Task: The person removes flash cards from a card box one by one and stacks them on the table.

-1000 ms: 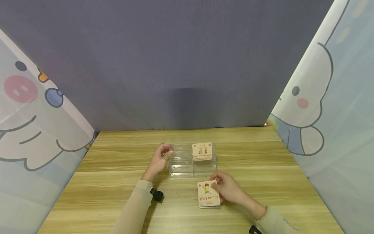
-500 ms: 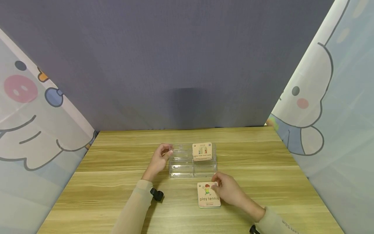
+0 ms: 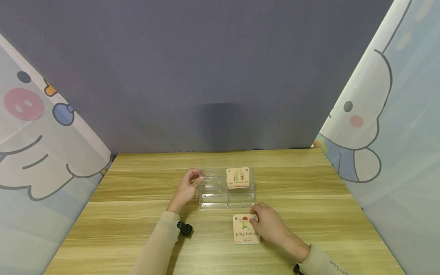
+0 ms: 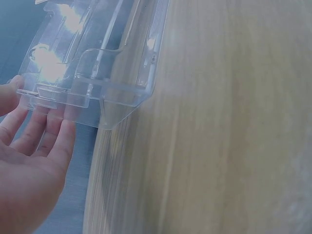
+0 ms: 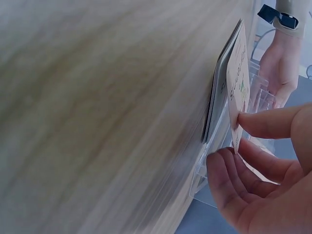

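From the head camera we see our left hand (image 3: 188,190) resting against the left end of the clear rack (image 3: 227,189), fingers lightly curled at its upper corner, thumb and fingertips touching the plastic. One card (image 3: 238,177) stands in the rack's back right slot, well beyond our right hand (image 3: 267,226). That hand lies on the table (image 3: 137,225), just in front of the rack, its fingertips pinching the right edge of the top card (image 3: 245,229), the one reading "play tennis". This card sits on a small stack, just left of the hand. A black strap (image 3: 184,228) shows at the left wrist.

From the left wrist we see the left hand (image 4: 30,163) with its fingers nearly straight and close together, their tips laid against the rack (image 4: 92,68) from the side. The rack stands on the table (image 4: 214,126), and the card slots nearest the fingers hold nothing that we can make out.

From the right wrist we see the right hand (image 5: 265,170) with its thumb pressed on the face of the top card (image 5: 239,83) and the other fingers curled beneath its edge, so that edge is lifted off the stack (image 5: 220,83). The rack (image 5: 229,161) lies just past the stack, and the left hand (image 5: 280,63) is at its far end.
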Demonstrator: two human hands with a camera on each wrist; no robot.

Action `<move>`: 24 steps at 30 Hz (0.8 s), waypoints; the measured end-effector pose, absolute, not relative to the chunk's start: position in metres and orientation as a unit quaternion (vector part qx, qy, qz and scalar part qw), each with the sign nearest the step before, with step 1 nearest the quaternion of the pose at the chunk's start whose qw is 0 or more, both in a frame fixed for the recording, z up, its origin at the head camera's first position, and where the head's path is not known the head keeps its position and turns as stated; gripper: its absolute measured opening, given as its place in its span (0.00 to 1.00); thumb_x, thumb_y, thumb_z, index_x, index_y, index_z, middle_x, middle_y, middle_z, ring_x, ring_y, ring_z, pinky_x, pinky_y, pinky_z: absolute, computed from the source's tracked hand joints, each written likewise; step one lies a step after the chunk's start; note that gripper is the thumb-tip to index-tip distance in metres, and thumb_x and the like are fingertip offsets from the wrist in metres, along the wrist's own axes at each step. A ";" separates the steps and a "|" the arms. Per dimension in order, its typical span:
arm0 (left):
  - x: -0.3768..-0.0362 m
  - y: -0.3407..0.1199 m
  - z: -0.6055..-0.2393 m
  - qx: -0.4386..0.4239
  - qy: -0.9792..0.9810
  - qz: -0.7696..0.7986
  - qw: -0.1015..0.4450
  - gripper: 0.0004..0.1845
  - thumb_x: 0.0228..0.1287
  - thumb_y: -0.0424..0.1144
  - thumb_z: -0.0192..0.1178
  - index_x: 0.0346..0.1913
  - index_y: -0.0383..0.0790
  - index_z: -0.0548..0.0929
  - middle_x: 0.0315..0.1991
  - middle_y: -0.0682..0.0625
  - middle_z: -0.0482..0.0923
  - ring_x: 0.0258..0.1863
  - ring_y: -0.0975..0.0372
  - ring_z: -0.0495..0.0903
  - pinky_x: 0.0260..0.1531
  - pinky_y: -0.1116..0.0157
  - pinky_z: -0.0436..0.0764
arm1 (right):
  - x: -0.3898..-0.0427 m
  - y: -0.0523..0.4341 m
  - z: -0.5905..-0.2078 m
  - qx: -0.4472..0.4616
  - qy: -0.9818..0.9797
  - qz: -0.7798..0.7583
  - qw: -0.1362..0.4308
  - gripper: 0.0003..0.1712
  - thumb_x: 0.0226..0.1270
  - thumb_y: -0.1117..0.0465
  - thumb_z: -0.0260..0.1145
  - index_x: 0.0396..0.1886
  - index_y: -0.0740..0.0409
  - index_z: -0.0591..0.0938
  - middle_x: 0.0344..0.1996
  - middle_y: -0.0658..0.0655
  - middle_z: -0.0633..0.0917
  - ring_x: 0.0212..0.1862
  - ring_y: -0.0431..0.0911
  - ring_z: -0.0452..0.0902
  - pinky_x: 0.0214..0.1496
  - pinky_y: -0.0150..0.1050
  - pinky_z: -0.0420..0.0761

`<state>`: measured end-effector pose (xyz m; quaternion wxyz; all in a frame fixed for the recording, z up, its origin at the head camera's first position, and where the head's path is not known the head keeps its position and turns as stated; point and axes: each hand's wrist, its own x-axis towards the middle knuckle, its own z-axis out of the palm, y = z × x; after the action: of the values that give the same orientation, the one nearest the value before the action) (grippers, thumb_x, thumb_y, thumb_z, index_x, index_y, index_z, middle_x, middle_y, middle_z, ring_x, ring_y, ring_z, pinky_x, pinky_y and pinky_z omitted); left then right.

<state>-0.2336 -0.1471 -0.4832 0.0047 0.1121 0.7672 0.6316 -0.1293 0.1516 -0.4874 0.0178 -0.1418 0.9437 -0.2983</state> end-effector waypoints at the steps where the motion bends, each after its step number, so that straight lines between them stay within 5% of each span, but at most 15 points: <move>1: -0.232 -0.147 -0.481 0.113 0.766 0.633 0.004 0.15 0.76 0.28 0.55 0.60 0.23 0.71 0.60 0.28 0.73 0.60 0.43 0.74 0.62 0.48 0.73 | -0.130 0.151 -0.488 -0.142 0.945 -0.293 0.015 0.09 0.61 0.66 0.74 0.39 0.61 0.83 0.26 0.46 0.72 0.28 0.39 0.66 0.25 0.31 0.70; 24: -0.247 -0.151 -0.510 0.107 0.766 0.634 -0.012 0.15 0.76 0.31 0.57 0.60 0.28 0.74 0.59 0.35 0.75 0.59 0.47 0.75 0.62 0.51 0.74 | -0.132 0.146 -0.494 -0.161 0.959 -0.232 0.017 0.08 0.58 0.65 0.76 0.35 0.61 0.84 0.27 0.46 0.75 0.31 0.41 0.68 0.27 0.32 0.72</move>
<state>-0.2471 -0.1513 -0.5102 -0.0123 0.1068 0.7661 0.6336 -0.1323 0.1465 -0.4941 0.0166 -0.1605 0.9592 -0.2323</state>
